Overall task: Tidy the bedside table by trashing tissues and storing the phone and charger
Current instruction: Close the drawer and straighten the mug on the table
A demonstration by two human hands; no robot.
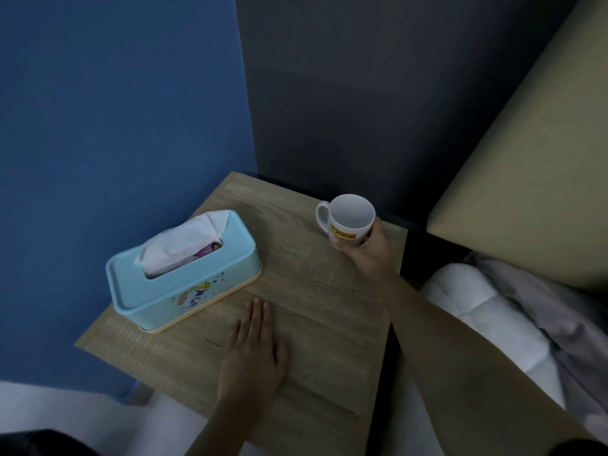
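Left hand lies flat, fingers spread, on table near tissue box. Right hand is wrapped round a white mug at far right edge. Tissues poke from the box; phone and charger unseen.

The room is dim, with a cool bluish cast and low contrast. The wooden bedside table catches the most light; the blue wall and the grey wall darken toward the top. A soft shadow lies right of the tissue box. Wide-angle distortion bends straight edges near the borders, and detail looks soft and slightly smeared throughout
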